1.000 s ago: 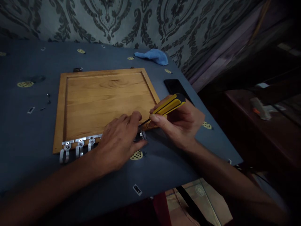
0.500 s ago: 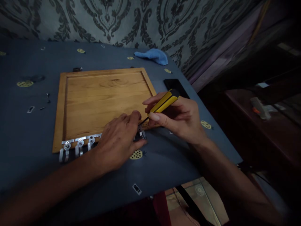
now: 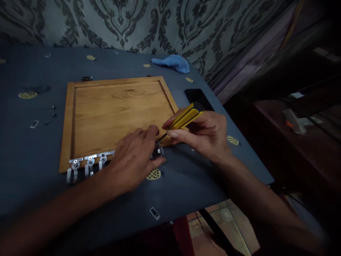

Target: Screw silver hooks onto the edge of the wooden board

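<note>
A framed wooden board (image 3: 114,110) lies on the cloth-covered table, with a metal hook rail (image 3: 90,158) along its near edge. My left hand (image 3: 134,160) is closed over the right part of the rail, thumb below and fingers above, hiding the middle hooks. A hook (image 3: 160,152) pokes out beyond its fingertips. In my right hand (image 3: 205,137) is a yellow and black screwdriver (image 3: 183,118), pinched by the handle between thumb and fingers. Its shaft slants down to the left, and the tip meets the rail's right end beside my left fingers. The screw there cannot be made out.
Small screws (image 3: 54,111) lie left of the board. A black phone (image 3: 198,99) rests to the right, and a blue cloth (image 3: 173,64) at the back. Small dark pieces (image 3: 86,78) sit behind the board. The table's right edge (image 3: 246,149) drops off beside my right arm.
The screwdriver handle has turned a little in my right fingers, which have shifted their hold on it. My left hand stays in place on the rail.
</note>
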`<state>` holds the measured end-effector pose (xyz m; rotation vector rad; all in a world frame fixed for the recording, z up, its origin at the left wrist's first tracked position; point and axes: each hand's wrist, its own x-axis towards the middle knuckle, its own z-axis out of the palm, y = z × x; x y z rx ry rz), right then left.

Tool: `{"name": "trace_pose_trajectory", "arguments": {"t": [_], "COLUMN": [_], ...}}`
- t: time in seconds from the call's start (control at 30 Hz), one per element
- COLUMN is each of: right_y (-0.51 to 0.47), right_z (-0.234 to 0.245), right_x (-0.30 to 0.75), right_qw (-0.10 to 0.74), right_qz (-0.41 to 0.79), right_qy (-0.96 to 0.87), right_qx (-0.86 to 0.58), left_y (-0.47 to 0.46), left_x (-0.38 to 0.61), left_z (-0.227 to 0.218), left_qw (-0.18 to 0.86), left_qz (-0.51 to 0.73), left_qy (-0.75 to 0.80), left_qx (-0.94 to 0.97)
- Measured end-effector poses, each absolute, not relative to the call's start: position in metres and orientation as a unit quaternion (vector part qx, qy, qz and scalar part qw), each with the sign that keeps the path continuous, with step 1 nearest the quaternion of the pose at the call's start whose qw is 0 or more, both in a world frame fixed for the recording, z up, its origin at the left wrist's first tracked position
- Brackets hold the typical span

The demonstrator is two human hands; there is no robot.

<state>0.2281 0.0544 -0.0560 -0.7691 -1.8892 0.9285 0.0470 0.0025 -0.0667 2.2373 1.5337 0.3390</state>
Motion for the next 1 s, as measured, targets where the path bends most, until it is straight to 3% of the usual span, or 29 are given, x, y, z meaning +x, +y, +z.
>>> {"name": "trace_pose_trajectory", "arguments": {"t": [0.23,0.4,0.63,0.7,1.0], "right_y": [0.053,0.050,0.052,0.053,0.048], "right_z": [-0.060,-0.060,-0.059,-0.058,-0.057], "right_x": [0.228,0.226,0.224,0.224,0.227], "right_qw": [0.439,0.437,0.620,0.640,0.535], "right_qz": [0.230,0.205,0.254,0.255,0.229], "right_qy": [-0.791,-0.796,-0.669,-0.651,-0.729], "right_qx": [-0.359,-0.366,-0.322,-0.320,-0.361], "left_y": [0.001,0.002,0.002,0.002,0.006], "left_x": [0.046,0.046,0.045,0.045,0.039], "left_z": [-0.069,-0.069,-0.066,-0.066,-0.058], "left_qw": [0.201,0.203,0.216,0.221,0.277], "left_qz": [0.122,0.129,0.133,0.138,0.134], "left_qy": [0.550,0.544,0.549,0.549,0.549], "left_qx": [0.801,0.804,0.796,0.795,0.777]}}
